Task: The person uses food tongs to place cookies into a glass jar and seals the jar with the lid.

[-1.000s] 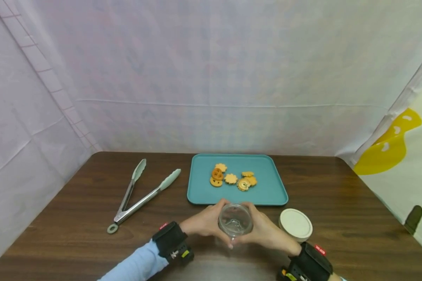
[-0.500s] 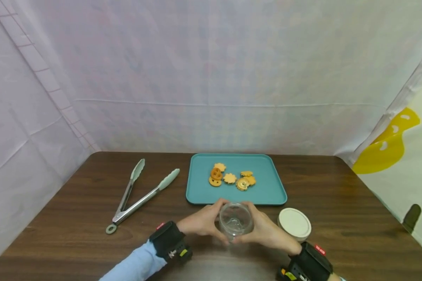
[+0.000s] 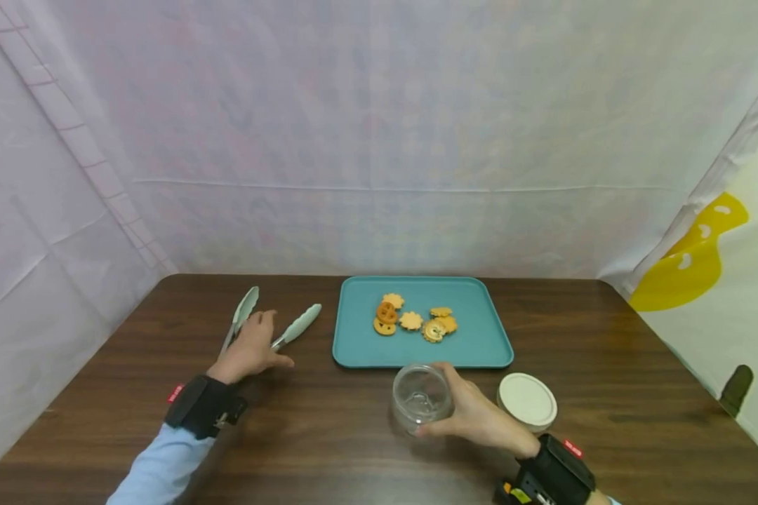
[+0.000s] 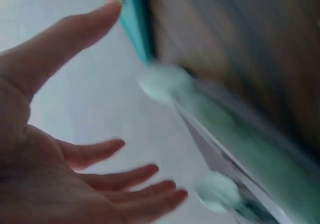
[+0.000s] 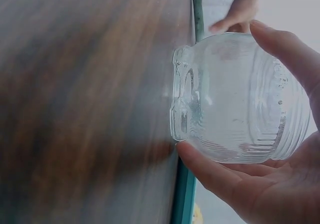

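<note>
My right hand [image 3: 480,415] grips the side of a clear glass jar [image 3: 420,394], thumb on one side and fingers on the other. The jar, its mouth uncovered, stands upright on the table, or very near its top, in front of the tray. My left hand [image 3: 248,354] hovers over a pair of metal tongs [image 3: 300,323] with pale green tips. Its fingers are spread and relaxed and hold nothing. In the left wrist view, the tongs' pale green arms [image 4: 240,134] are blurred beside the hand. The hand hides the hinge end of the tongs in the head view.
A teal tray [image 3: 480,344] behind the jar bears several cookies [image 3: 410,321] in two loose groups. Right of the jar lies a round white lid [image 3: 527,399]. The brown wooden table [image 3: 328,449] meets a pale cloth backdrop [image 3: 379,175] at its far edge.
My left hand has let go of the jar and moved left, over the tongs. The right hand still holds the jar in about the same place.
</note>
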The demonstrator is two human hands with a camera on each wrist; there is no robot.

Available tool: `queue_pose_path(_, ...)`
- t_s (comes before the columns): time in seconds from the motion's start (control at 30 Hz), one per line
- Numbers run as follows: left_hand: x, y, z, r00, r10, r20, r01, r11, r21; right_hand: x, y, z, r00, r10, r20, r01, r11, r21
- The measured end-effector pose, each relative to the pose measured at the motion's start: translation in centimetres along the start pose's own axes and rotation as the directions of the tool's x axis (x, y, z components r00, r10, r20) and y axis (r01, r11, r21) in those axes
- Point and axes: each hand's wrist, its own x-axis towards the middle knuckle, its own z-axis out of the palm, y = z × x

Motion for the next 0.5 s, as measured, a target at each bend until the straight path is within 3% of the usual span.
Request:
queue_pose_path(0.13, -0.5, -2.6, -0.7, 0.99, -0.139, 0.027, 0.137, 0.989, 0.055, 0.0, -0.1, -0.1, 1.0, 0.007, 0.018, -0.007, 1.0, 0.016)
queue_pose_path(0.23, -0.5, -3.8, -0.8, 0.972, -0.224, 0.067, 0.219, 0.973, 0.079, 0.0, 0.0, -0.1, 1.0, 0.002, 0.021, -0.003, 1.0, 0.019)
queue_pose_path(0.5, 0.2, -4.9, -1.1, 0.961, -0.239, 0.138, 0.216, 0.963, 0.16, -0.1, 0.0, 0.0, 1.0, -0.011, 0.007, 0.011, 1.0, 0.002)
